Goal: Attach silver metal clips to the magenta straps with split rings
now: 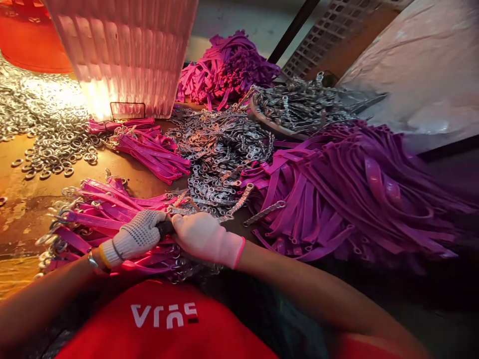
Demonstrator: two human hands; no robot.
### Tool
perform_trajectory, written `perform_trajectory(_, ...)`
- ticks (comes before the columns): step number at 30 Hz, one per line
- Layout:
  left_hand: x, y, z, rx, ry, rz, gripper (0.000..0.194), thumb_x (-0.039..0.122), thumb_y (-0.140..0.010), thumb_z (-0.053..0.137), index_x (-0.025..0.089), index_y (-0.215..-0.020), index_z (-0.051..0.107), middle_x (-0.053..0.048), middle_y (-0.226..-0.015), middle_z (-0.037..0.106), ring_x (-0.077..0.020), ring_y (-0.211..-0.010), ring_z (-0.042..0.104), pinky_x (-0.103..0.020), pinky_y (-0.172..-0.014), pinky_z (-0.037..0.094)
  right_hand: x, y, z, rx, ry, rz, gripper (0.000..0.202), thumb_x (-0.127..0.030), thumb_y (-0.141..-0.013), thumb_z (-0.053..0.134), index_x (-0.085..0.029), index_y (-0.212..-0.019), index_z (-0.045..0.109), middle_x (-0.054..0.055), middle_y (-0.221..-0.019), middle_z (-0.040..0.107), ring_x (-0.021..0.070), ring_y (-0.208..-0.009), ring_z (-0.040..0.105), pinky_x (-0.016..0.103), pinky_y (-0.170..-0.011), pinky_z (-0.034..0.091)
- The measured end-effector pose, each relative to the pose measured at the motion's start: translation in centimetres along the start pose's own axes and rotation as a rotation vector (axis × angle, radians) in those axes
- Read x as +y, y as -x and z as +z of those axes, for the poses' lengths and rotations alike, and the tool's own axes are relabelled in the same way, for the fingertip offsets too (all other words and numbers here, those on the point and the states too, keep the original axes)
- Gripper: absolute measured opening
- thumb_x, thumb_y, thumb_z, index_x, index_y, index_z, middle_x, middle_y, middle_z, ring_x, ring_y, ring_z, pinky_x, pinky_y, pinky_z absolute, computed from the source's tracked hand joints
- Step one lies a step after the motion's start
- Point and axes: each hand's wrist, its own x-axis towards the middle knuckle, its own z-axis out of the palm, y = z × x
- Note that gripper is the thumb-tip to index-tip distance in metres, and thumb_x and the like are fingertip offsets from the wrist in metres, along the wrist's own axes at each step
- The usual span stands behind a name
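My left hand (140,234), in a white glove with dark dots, is closed with its fingers curled inward. My right hand (204,237), in a plain white glove with a pink cuff, is also closed and meets it from the right. A small dark piece (165,227) shows between the two hands; what it is, and what else the fingers grip, I cannot make out. Both hands are over a pile of pink straps (101,212) with metal rings at their left ends. Short metal chains (222,149) lie heaped just beyond my right hand.
Loose metal rings (56,129) spread across the left, near a red-orange container (33,40). A translucent ribbed panel (127,50) stands behind a smaller strap bundle (149,149). More purple straps (337,184) fill the right, below a basin (258,117) heaped with chains.
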Motion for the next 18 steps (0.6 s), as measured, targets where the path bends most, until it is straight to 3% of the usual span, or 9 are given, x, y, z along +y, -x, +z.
perform_trajectory(4, 0.0, -0.2, -0.6, -0.018, 0.073, -0.050, 0.020, 0.017, -0.080, 0.047, 0.017, -0.064, 0.058, 0.001, -0.051, 0.055, -0.0106, -0.049, 0.044, -0.020, -0.047, 0.030, 0.5, -0.4, 0.0, -0.013, -0.007, -0.058, 0.029, -0.035, -0.102, 0.041, -0.013, -0.102, 0.060, 0.012, -0.078, 0.072, 0.0267, -0.075, 0.072, 0.030, -0.056, 0.043)
perform_trajectory(9, -0.7, -0.6, -1.4, -0.009, 0.232, -0.119, 0.017, 0.029, -0.078, 0.058, 0.016, -0.076, 0.069, -0.002, -0.063, 0.065, -0.0110, -0.051, 0.050, -0.019, -0.046, 0.035, -0.5, -0.3, -0.1, 0.049, -0.065, 0.051, 0.036, -0.045, -0.104, 0.040, -0.015, -0.103, 0.061, 0.011, -0.082, 0.073, 0.0246, -0.073, 0.070, 0.030, -0.058, 0.043)
perform_trajectory(11, -1.2, -0.4, -1.6, -0.046, 0.354, -0.176, 0.024, 0.033, -0.077, 0.060, 0.015, -0.089, 0.071, -0.001, -0.061, 0.064, -0.0110, -0.046, 0.048, -0.020, -0.043, 0.035, -0.8, 0.5, 0.5, 0.152, -0.085, 0.091, 0.038, -0.051, -0.101, 0.046, -0.016, -0.104, 0.062, 0.010, -0.087, 0.073, 0.0247, -0.078, 0.069, 0.033, -0.065, 0.046)
perform_trajectory(13, -1.4, 0.1, -1.8, -0.044, 0.460, -0.250, 0.035, 0.037, -0.079, 0.060, 0.015, -0.104, 0.070, 0.002, -0.053, 0.058, -0.0106, -0.040, 0.042, -0.019, -0.039, 0.031, -0.1, 1.9, 1.8, 0.334, -0.136, 0.147, 0.044, -0.058, -0.098, 0.051, -0.017, -0.109, 0.062, 0.010, -0.093, 0.072, 0.0249, -0.087, 0.067, 0.035, -0.075, 0.047)
perform_trajectory(15, -1.4, 0.7, -1.9, 0.066, 0.543, -0.323, 0.039, 0.040, -0.083, 0.063, 0.016, -0.113, 0.067, 0.004, -0.051, 0.053, -0.0093, -0.039, 0.038, -0.017, -0.038, 0.028, 1.9, 4.1, 3.6, 0.575, -0.184, 0.337, 0.044, -0.057, -0.098, 0.051, -0.018, -0.116, 0.061, 0.011, -0.098, 0.071, 0.0243, -0.095, 0.064, 0.035, -0.083, 0.047)
perform_trajectory(17, -1.1, 1.1, -1.9, 0.195, 0.665, -0.376, 0.033, 0.042, -0.085, 0.067, 0.017, -0.106, 0.066, 0.004, -0.054, 0.054, -0.0077, -0.042, 0.039, -0.015, -0.039, 0.029, 4.9, 6.5, 5.4, 0.826, -0.146, 0.729, 0.041, -0.048, -0.102, 0.048, -0.014, -0.119, 0.061, 0.015, -0.100, 0.070, 0.0253, -0.096, 0.064, 0.036, -0.085, 0.047)
perform_trajectory(18, -0.9, 1.2, -1.9, 0.213, 0.747, -0.392, 0.028, 0.042, -0.086, 0.068, 0.017, -0.098, 0.064, 0.004, -0.056, 0.054, -0.0068, -0.042, 0.039, -0.014, -0.039, 0.030, 6.6, 7.6, 6.2, 0.881, -0.100, 0.960, 0.040, -0.046, -0.101, 0.049, -0.011, -0.119, 0.061, 0.016, -0.098, 0.070, 0.0264, -0.092, 0.064, 0.037, -0.082, 0.047)
